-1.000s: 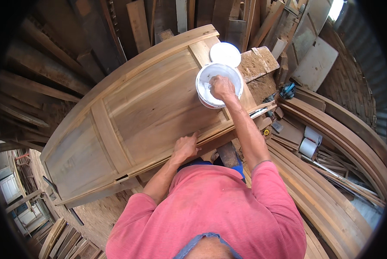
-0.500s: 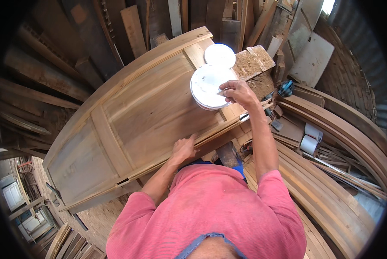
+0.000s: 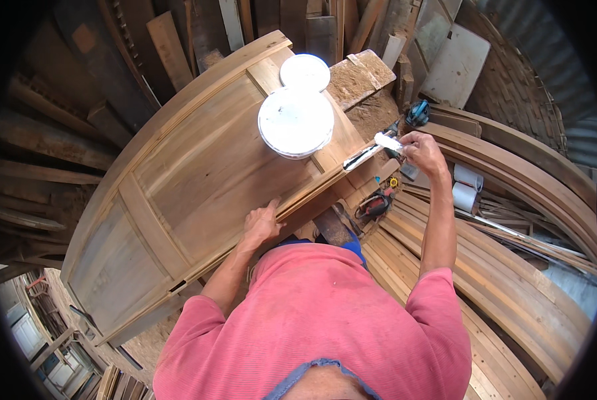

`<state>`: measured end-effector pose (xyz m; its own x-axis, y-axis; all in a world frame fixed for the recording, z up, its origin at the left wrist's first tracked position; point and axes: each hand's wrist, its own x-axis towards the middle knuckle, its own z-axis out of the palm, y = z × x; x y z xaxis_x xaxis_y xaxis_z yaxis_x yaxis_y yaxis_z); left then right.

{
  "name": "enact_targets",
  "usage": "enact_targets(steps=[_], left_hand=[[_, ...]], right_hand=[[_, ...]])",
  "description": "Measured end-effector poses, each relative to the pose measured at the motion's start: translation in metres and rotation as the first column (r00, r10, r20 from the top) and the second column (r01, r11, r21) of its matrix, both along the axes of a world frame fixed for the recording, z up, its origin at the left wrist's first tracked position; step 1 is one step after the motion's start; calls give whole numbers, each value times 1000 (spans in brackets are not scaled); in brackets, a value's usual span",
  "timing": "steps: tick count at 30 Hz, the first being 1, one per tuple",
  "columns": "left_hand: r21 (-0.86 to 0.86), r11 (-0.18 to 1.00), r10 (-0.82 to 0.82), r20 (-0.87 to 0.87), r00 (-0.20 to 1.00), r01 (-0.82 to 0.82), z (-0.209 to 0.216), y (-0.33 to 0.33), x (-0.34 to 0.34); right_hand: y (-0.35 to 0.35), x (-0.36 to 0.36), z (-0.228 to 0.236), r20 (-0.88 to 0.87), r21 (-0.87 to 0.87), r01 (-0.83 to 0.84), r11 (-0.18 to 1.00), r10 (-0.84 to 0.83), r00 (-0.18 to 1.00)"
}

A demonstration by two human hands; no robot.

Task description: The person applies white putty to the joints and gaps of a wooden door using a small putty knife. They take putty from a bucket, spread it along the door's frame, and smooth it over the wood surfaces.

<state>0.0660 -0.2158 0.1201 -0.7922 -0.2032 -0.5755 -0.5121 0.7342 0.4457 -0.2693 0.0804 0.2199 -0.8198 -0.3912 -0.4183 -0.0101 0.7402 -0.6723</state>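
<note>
A panelled wooden door (image 3: 208, 180) lies flat in front of me. My left hand (image 3: 263, 223) rests on its near edge, index finger stretched out, holding nothing. Off the door's right end, my right hand (image 3: 424, 153) pinches a small flat stick (image 3: 388, 142) thickly coated in white paste. Just left of the stick is a dark slot (image 3: 360, 159) in the door edge, with white paste along it. On the door's right part stands an open white tub (image 3: 296, 127) of white paste, its glare hiding detail. Beyond it lies a round white lid (image 3: 305, 72).
Wood planks (image 3: 168, 50) lean along the back. A sawdust-covered board (image 3: 362, 77) and a teal power tool (image 3: 418, 113) are past the door's right end. A red and black power tool (image 3: 376, 203) lies below. Long stacked boards (image 3: 492, 267) fill the right.
My right hand has moved from over the tub to the right, past the door's end, carrying the paste-coated stick. My left hand stays on the door edge. The whole view has shifted slightly.
</note>
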Motion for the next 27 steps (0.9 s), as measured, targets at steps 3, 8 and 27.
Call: enact_targets(steps=[3,8,27], left_hand=[[3,1000,-4,-5,1000,4,3,0,-2],[-6,1000,-2,-17,1000,2,3,0,-1],[-13,1000,12,-9,1000,-13,8,2,-1]], right_hand=[[1,-1,-21,-74,146,-62,987,73,995],[-4,-10,-54,-60,272,-174,946,198,978],[-51,6,-14,-27,638,-328,696,446,895]])
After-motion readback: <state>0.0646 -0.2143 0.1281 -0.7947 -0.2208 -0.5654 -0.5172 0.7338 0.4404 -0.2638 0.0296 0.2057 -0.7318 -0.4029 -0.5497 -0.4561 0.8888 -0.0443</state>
